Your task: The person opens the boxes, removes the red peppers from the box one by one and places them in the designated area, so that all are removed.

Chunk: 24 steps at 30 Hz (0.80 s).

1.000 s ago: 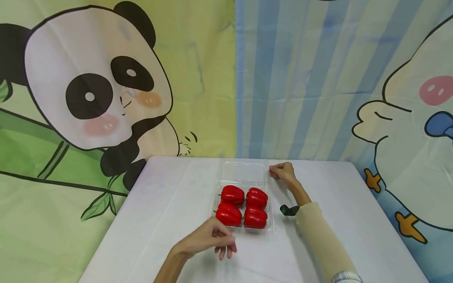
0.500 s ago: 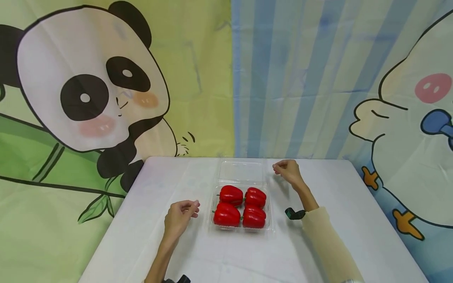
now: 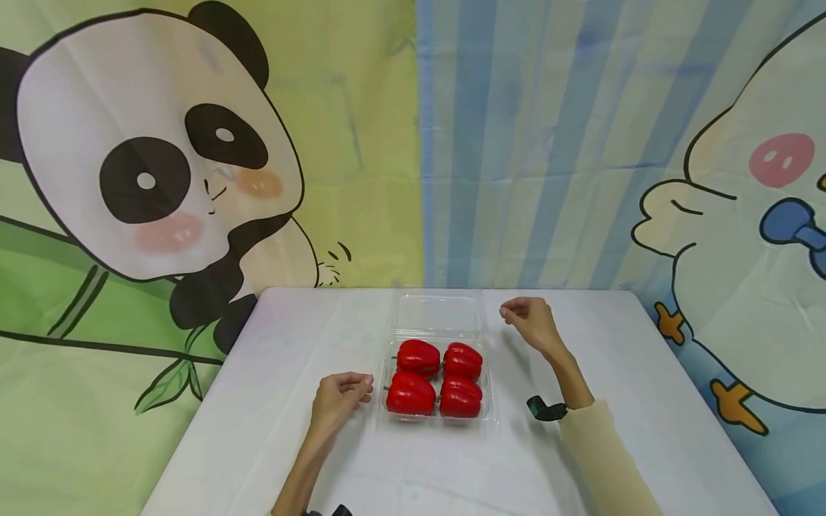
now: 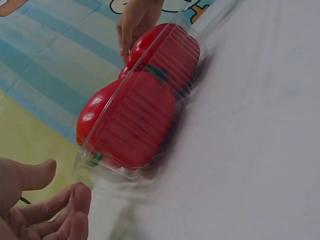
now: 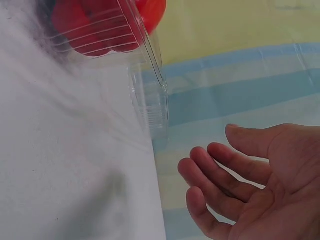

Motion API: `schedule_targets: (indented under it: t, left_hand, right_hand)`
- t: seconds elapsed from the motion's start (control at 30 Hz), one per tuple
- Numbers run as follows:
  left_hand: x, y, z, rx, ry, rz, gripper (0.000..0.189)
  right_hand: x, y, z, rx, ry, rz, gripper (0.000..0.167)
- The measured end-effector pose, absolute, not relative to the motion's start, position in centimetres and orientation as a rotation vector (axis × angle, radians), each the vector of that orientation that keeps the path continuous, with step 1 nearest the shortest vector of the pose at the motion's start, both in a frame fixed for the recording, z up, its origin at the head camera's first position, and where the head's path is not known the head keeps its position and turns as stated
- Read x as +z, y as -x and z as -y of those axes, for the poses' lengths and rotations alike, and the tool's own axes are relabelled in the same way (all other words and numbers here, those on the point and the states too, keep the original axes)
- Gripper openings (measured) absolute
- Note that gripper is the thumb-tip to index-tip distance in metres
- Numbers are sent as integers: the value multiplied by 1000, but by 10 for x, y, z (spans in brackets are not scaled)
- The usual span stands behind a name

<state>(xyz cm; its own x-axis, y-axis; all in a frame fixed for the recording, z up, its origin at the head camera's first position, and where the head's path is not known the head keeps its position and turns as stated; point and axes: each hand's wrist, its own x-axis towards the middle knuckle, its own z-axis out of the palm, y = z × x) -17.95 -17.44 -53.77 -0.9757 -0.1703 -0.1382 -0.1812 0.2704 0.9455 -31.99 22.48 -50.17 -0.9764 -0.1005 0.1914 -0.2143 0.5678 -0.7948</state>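
Observation:
A clear plastic clamshell box (image 3: 488, 401) lies open on the table, its lid (image 3: 439, 314) folded back toward the wall. Several red bell peppers (image 3: 411, 393) fill its base, lying on their sides in two rows; green stems show. My left hand (image 3: 338, 401) hovers left of the box, fingers relaxed and holding nothing. In the left wrist view its thumb and fingers (image 4: 80, 200) are apart, close to the box's corner. To the right of the lid, my right hand (image 3: 532, 322) is raised with loosely bent fingers. The right wrist view shows nothing between thumb and fingers.
The white table (image 3: 258, 444) ends at a hanging cloth backdrop (image 3: 361, 143) with a printed panda and stripes. A black wrist camera (image 3: 546, 409) sticks out from the right wrist, over the table.
My left hand has swung from in front of the peppers to the left side of the box. My right hand has drawn slightly away from the lid. The box stays put.

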Motion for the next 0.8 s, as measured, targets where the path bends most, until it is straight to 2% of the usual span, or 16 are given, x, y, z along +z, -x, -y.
schedule_targets:
  t: [0.37,0.8]
  left_hand:
    - [-538,179,168,1957,345,-2414,24]
    - [-543,174,165,1993,342,-2379,22]
  right_hand:
    - [-503,306,-229,1323,-282,2615,21]
    - [-504,287,-234,1501,-311,2585,26]
